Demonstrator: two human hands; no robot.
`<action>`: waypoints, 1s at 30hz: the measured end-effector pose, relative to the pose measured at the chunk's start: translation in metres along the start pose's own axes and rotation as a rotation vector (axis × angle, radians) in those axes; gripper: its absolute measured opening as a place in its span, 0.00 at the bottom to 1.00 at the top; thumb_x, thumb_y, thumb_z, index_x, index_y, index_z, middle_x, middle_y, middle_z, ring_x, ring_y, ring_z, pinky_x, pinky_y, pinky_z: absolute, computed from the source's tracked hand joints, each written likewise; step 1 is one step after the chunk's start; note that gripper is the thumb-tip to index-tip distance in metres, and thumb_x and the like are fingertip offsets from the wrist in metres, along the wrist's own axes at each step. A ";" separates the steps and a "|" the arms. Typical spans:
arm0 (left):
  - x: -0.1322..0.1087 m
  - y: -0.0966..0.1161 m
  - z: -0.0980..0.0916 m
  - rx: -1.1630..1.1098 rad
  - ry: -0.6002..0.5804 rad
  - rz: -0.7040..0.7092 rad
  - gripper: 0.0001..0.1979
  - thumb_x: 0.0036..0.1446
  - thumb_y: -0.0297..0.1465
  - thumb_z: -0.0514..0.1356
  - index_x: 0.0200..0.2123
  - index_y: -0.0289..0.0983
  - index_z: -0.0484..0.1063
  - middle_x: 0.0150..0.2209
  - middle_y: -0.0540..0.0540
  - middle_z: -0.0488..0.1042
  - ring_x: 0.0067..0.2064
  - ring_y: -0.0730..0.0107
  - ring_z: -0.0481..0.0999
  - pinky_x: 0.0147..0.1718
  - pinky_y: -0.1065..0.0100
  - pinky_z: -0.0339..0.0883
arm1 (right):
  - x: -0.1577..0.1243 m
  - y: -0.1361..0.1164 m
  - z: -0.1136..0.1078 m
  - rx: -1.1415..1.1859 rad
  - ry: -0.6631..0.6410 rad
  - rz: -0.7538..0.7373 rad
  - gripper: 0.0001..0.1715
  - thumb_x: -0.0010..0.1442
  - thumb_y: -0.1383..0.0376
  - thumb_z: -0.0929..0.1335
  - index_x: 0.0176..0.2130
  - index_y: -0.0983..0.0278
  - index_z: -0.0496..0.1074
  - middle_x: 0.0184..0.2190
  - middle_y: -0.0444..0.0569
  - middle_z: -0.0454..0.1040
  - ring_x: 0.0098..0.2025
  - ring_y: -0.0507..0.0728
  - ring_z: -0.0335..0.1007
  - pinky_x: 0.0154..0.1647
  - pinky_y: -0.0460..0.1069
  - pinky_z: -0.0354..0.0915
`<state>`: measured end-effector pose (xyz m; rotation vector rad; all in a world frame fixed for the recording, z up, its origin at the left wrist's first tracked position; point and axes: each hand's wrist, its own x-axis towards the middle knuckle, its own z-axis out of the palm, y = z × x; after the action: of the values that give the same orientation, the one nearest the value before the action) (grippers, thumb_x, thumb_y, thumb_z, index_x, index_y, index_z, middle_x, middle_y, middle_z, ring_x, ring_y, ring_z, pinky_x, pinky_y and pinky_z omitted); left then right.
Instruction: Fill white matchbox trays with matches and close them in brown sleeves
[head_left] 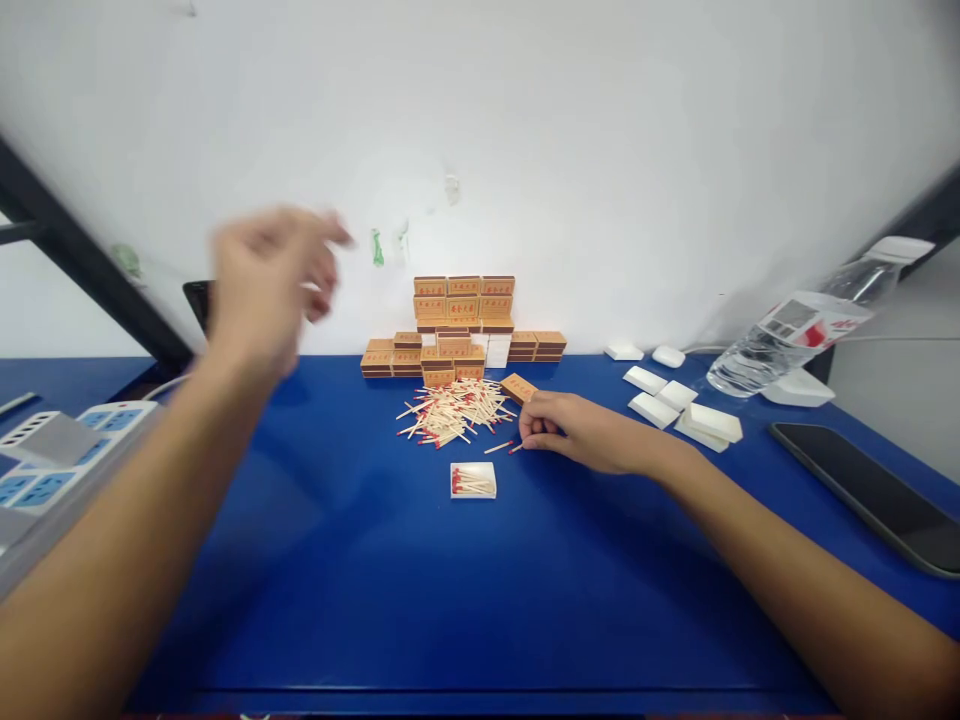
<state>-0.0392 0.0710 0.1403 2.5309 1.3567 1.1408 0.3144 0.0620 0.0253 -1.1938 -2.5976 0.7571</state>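
My right hand [559, 428] rests low over the table with its fingers curled together. A match [515, 449] sticks out from under its fingertips, red head outward. Beside it lies another loose match [497, 448]. Just behind this hand is an orange matchbox [517, 388], lying at an angle. To its left spreads a heap of red-tipped matches [454, 408]. In front of the heap sits an open white matchbox tray [473, 481] with several matches in it. My left hand [274, 280] is raised at the left, away from the matches, and smeared by motion.
Stacked matchboxes [463, 305] stand against the wall behind the heap. White empty trays [660, 400] lie scattered at the right, near a tilted water bottle [806, 325] and a phone [870, 490]. A power strip [71, 455] is at the left on the blue table [420, 600].
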 end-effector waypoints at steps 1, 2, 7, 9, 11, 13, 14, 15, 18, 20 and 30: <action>-0.009 0.012 0.024 -0.024 -0.016 -0.020 0.30 0.72 0.54 0.45 0.43 0.41 0.79 0.30 0.51 0.76 0.29 0.73 0.68 0.28 0.67 0.60 | -0.002 -0.003 0.000 0.009 0.007 0.010 0.09 0.70 0.62 0.67 0.37 0.63 0.74 0.40 0.50 0.75 0.39 0.56 0.68 0.41 0.52 0.64; -0.022 0.022 0.045 -0.044 -0.105 0.012 0.25 0.71 0.52 0.52 0.41 0.39 0.79 0.29 0.51 0.75 0.29 0.74 0.69 0.29 0.67 0.62 | -0.004 -0.008 0.000 0.022 0.019 0.013 0.09 0.71 0.62 0.67 0.38 0.62 0.74 0.40 0.50 0.75 0.40 0.57 0.69 0.41 0.52 0.64; -0.089 0.032 0.099 0.028 -0.422 0.135 0.24 0.59 0.51 0.67 0.46 0.37 0.79 0.36 0.48 0.78 0.34 0.66 0.76 0.32 0.63 0.67 | -0.007 -0.049 0.018 0.069 0.135 -0.048 0.09 0.73 0.63 0.66 0.39 0.62 0.72 0.38 0.48 0.75 0.39 0.56 0.69 0.41 0.51 0.63; -0.100 0.029 0.100 0.053 -0.427 0.118 0.27 0.56 0.51 0.68 0.51 0.38 0.76 0.41 0.46 0.79 0.39 0.61 0.79 0.36 0.60 0.70 | -0.004 -0.063 0.029 0.045 0.144 -0.061 0.06 0.71 0.65 0.67 0.39 0.62 0.72 0.39 0.48 0.75 0.39 0.55 0.69 0.40 0.51 0.63; -0.103 0.027 0.101 0.040 -0.437 0.111 0.26 0.55 0.50 0.69 0.50 0.39 0.76 0.43 0.46 0.79 0.42 0.59 0.80 0.38 0.59 0.72 | -0.001 -0.068 0.034 0.013 0.146 -0.061 0.05 0.70 0.68 0.68 0.38 0.63 0.72 0.39 0.48 0.75 0.39 0.55 0.69 0.39 0.50 0.62; -0.104 0.027 0.103 0.023 -0.443 0.113 0.22 0.56 0.47 0.69 0.47 0.40 0.76 0.42 0.47 0.78 0.42 0.59 0.79 0.37 0.60 0.71 | 0.002 -0.064 0.033 -0.013 0.196 -0.046 0.05 0.69 0.69 0.68 0.38 0.62 0.73 0.37 0.47 0.74 0.37 0.54 0.68 0.38 0.50 0.61; -0.105 0.027 0.106 0.015 -0.437 0.118 0.19 0.57 0.45 0.69 0.46 0.40 0.76 0.42 0.47 0.77 0.41 0.60 0.79 0.37 0.60 0.71 | 0.003 -0.059 0.031 -0.021 0.231 -0.035 0.05 0.69 0.69 0.68 0.38 0.62 0.74 0.36 0.46 0.74 0.36 0.54 0.68 0.38 0.50 0.61; -0.105 0.027 0.108 0.006 -0.432 0.125 0.17 0.58 0.44 0.68 0.45 0.41 0.76 0.41 0.48 0.77 0.41 0.60 0.79 0.37 0.61 0.71 | 0.005 -0.052 0.028 -0.024 0.259 -0.022 0.04 0.69 0.68 0.69 0.39 0.62 0.75 0.35 0.46 0.74 0.36 0.54 0.68 0.37 0.50 0.61; -0.109 0.026 0.115 -0.018 -0.403 0.134 0.14 0.61 0.41 0.68 0.44 0.40 0.75 0.39 0.48 0.76 0.40 0.62 0.77 0.35 0.62 0.69 | 0.009 -0.032 0.023 -0.012 0.217 -0.015 0.02 0.67 0.64 0.72 0.41 0.61 0.76 0.37 0.47 0.75 0.38 0.55 0.69 0.39 0.50 0.62; -0.111 0.025 0.117 -0.027 -0.374 0.131 0.15 0.61 0.43 0.69 0.41 0.40 0.73 0.38 0.49 0.75 0.37 0.64 0.76 0.33 0.64 0.66 | 0.011 -0.023 0.025 -0.015 0.159 -0.029 0.05 0.68 0.62 0.71 0.39 0.61 0.74 0.38 0.48 0.75 0.38 0.55 0.68 0.39 0.50 0.63; -0.118 0.031 0.118 0.003 -0.311 0.152 0.24 0.59 0.51 0.70 0.30 0.38 0.66 0.29 0.52 0.71 0.30 0.68 0.70 0.28 0.65 0.60 | 0.008 -0.066 0.046 0.221 0.245 0.297 0.15 0.68 0.58 0.67 0.31 0.62 0.73 0.27 0.46 0.74 0.28 0.54 0.67 0.28 0.50 0.59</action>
<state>0.0162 -0.0017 -0.0030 2.7081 1.1080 0.7195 0.2494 0.0151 0.0200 -1.5125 -2.1069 0.8635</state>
